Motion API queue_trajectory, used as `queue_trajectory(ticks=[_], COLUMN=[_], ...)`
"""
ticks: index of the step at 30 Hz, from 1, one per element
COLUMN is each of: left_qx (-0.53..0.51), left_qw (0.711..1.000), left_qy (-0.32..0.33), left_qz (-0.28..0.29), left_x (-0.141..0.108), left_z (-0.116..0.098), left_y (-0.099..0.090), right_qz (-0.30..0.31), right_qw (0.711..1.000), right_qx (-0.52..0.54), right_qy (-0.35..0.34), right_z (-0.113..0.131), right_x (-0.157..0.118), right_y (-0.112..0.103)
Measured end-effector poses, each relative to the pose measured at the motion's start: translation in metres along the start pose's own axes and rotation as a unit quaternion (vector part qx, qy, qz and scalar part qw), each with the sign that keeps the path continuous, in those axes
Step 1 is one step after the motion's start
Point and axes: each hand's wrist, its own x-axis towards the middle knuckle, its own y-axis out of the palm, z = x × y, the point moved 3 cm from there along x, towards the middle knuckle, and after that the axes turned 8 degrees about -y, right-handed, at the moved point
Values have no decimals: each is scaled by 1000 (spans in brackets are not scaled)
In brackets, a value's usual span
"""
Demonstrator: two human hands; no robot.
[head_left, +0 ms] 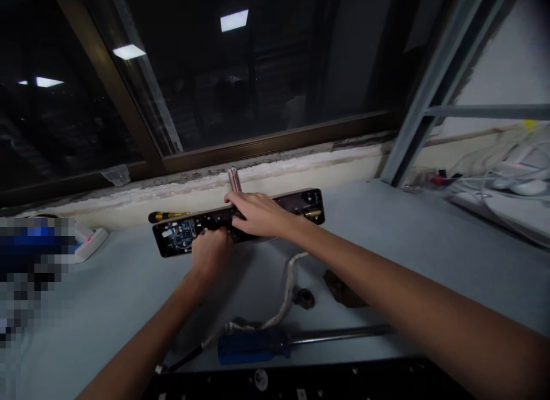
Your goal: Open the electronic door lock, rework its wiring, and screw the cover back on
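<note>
So the biggest thing ahead of you is the dark window (279, 90) along the far side, with your pale blue-grey table (387, 228) running up to the wall under it. A metal frame (397, 156) stands at the far right. Nearest you, a long black panel (232, 383) lies across the near edge.

Your opened black housing (289, 202) sits mid-table toward the far wall, insides showing, its right end a bit farther off than its left.

Your right hand (258, 214) lies over the middle of it, thumb parted from half-bent fingers; can't tell if they grip anything. Your left hand (210, 248) is just left of that, curled nearly closed at the housing's near edge, fingertips hidden, so I can't say what it's got.

Near side of the housing: a big blue-handled screwdriver (253, 345) and a whitish wrapped cable (287, 291). The yellow-and-black screwdriver (167, 216) is just behind the housing's left end, the blue circuit board (183, 235) inside that end. Smallest are a pinkish cylinder (233, 179) just beyond your right fingers and a dark round part (305, 298) right of the cable.
</note>
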Motion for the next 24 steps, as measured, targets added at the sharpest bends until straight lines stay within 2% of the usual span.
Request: queue_trajectory(ticks=[8,24], left_qx=[-17,-65], left_qw=[1000,996], left_qy=[-15,-45], left_qz=[-17,-35], left_x=[-3,1], left_z=[2,10], left_y=[5,12], right_qz=[-24,-52], right_qw=[999,998], right_qx=[-11,-23], right_qy=[20,1], right_z=[4,1], right_x=[-2,-6], right_y=[5,10])
